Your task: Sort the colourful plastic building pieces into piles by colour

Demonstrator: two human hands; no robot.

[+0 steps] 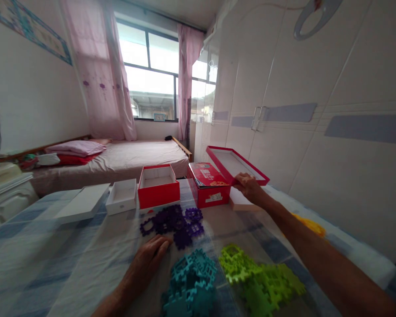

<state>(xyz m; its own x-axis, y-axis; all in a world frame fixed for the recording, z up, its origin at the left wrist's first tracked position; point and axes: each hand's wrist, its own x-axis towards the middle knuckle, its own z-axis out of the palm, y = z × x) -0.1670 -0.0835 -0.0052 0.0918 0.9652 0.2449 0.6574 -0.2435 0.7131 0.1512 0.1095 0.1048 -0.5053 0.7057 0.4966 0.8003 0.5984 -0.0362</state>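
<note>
My right hand [249, 188] is closed on the near corner of a red box lid [264, 181], white inside, which is held tilted. Just left of the lid stands a red box [211, 197] with a printed top. My left hand [152, 252] rests on the cloth beside a heap of purple interlocking pieces [171, 220]; its fingers are loosely bent and partly hidden, and nothing shows in them. Nearer to me lie teal interlocking pieces [191, 281] and, to their right, lime green ones [260, 277].
An open red box [159, 193], a small white box [121, 198] and a flat white lid [84, 203] line the far left. A pale flat box [242, 202] sits under the raised lid. Yellow pieces [308, 225] lie beyond my right forearm. Behind are a bed [145, 154] and wardrobe [284, 79].
</note>
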